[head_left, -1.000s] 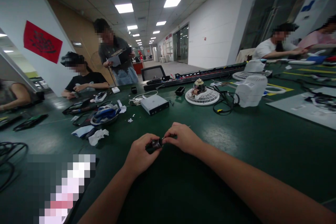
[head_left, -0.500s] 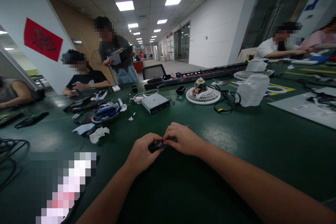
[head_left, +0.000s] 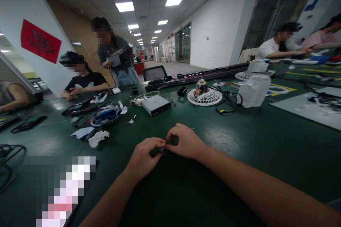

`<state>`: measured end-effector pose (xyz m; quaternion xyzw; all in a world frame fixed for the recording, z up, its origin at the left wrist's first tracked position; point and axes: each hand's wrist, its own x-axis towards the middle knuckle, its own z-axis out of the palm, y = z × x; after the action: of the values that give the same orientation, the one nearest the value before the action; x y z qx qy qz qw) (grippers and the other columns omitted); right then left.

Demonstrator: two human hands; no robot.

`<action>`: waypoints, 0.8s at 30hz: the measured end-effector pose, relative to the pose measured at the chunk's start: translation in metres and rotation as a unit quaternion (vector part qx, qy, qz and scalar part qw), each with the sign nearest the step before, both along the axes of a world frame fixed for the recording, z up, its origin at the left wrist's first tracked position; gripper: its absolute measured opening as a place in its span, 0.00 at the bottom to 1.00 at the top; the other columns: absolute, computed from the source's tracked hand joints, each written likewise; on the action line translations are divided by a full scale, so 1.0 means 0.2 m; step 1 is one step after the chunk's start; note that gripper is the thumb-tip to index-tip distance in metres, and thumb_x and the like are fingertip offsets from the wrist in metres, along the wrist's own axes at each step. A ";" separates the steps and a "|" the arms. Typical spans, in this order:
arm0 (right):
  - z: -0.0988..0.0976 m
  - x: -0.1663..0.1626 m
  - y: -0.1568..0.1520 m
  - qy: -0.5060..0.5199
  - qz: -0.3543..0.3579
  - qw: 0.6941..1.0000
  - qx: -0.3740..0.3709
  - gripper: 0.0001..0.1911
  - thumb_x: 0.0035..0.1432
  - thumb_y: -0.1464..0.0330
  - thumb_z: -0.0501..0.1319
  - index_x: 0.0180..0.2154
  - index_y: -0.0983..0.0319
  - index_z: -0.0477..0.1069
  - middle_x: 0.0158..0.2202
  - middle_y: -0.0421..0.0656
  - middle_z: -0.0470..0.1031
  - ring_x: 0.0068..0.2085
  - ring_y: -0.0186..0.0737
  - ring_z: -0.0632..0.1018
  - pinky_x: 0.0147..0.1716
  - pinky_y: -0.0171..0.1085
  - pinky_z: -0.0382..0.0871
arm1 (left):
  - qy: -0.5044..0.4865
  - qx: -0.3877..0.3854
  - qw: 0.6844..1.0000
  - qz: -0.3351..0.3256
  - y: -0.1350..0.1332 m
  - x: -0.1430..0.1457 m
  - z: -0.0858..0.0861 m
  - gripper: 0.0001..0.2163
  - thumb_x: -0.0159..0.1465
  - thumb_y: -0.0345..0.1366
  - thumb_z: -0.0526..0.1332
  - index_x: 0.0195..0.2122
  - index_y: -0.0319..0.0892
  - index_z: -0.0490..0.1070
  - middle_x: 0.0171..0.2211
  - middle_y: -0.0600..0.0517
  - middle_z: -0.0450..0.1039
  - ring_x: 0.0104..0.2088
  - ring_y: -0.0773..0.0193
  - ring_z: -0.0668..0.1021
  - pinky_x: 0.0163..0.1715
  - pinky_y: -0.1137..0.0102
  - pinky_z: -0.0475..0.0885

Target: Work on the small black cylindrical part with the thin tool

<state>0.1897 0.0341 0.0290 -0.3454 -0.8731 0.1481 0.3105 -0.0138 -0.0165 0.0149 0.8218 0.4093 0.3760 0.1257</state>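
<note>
Over the green table (head_left: 170, 191), my left hand (head_left: 142, 158) is closed around a small dark cylindrical part (head_left: 161, 150), mostly covered by the fingers. My right hand (head_left: 186, 142) meets it at the near-right end, thumb and forefinger pinched together. What lies between those fingertips is too small to name. Past the knuckles of the right hand shows the tip of a thin light rod (head_left: 194, 128); whether this hand holds it I cannot tell.
Ahead stands a silver optical drive (head_left: 156, 104), beside a small black tray (head_left: 182, 91). A white fan grille with a motor (head_left: 204, 95) and a white housing (head_left: 254, 91) sit to the right. Leftward lie white scraps (head_left: 98, 138) and a bowl of blue items (head_left: 106, 115). Several people are around the table.
The view has shifted slightly. The dark part shows less between my hands, and the right fingers have changed their bend, with a wider gap inside the pinch.
</note>
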 end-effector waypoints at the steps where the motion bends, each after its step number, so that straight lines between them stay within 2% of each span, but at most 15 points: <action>1: 0.01 0.00 -0.01 -0.003 -0.012 1.000 0.008 0.06 0.50 0.68 0.71 0.30 0.61 0.76 0.28 0.40 0.76 0.35 0.40 0.72 0.35 0.37 0.63 | -0.003 0.008 1.000 0.004 0.00 0.00 0.00 0.12 0.57 0.23 0.65 0.40 0.44 0.76 0.44 0.49 0.80 0.45 0.58 0.81 0.47 0.61 0.76; 3: 0.02 -0.01 -0.03 -0.012 -0.024 1.000 0.012 0.06 0.51 0.68 0.71 0.30 0.61 0.76 0.27 0.40 0.75 0.34 0.40 0.72 0.35 0.37 0.62 | -0.008 0.020 1.000 0.013 -0.01 0.01 0.00 0.11 0.58 0.24 0.65 0.40 0.44 0.75 0.43 0.49 0.80 0.45 0.58 0.81 0.46 0.61 0.76; 8: 0.00 -0.01 -0.10 -0.013 -0.027 0.999 -0.027 0.04 0.53 0.73 0.67 0.33 0.61 0.74 0.27 0.40 0.74 0.34 0.40 0.71 0.33 0.38 0.60 | -0.021 0.023 0.999 0.043 -0.04 0.03 -0.04 0.12 0.56 0.22 0.64 0.37 0.44 0.74 0.42 0.49 0.79 0.43 0.58 0.81 0.43 0.63 0.77; 17: -0.04 0.00 -0.15 0.038 -0.026 0.998 -0.037 0.11 0.52 0.72 0.63 0.40 0.61 0.71 0.36 0.44 0.75 0.39 0.45 0.71 0.40 0.44 0.63 | -0.063 0.043 0.996 0.054 -0.07 0.07 -0.06 0.14 0.56 0.22 0.61 0.40 0.46 0.71 0.40 0.50 0.79 0.39 0.61 0.82 0.38 0.68 0.79; 21: -0.02 0.01 -0.13 0.132 -0.027 0.991 0.000 0.13 0.59 0.73 0.56 0.47 0.61 0.68 0.39 0.46 0.73 0.42 0.45 0.71 0.46 0.45 0.65 | -0.046 0.036 0.996 0.066 -0.05 0.05 -0.08 0.13 0.58 0.25 0.63 0.42 0.46 0.72 0.40 0.50 0.79 0.40 0.59 0.82 0.40 0.66 0.80; 24: 0.00 0.03 -0.09 0.269 -0.020 0.963 0.004 0.10 0.68 0.70 0.49 0.43 0.60 0.68 0.39 0.45 0.70 0.41 0.41 0.72 0.42 0.41 0.67 | -0.041 0.013 0.994 0.100 -0.04 0.04 -0.08 0.12 0.59 0.29 0.65 0.44 0.46 0.73 0.39 0.50 0.80 0.40 0.57 0.82 0.41 0.63 0.80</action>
<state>0.1949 0.0164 0.0297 -0.3089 -0.7511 0.2254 0.5382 -0.0064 -0.0243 -0.0003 0.7624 0.4789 0.4251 0.0933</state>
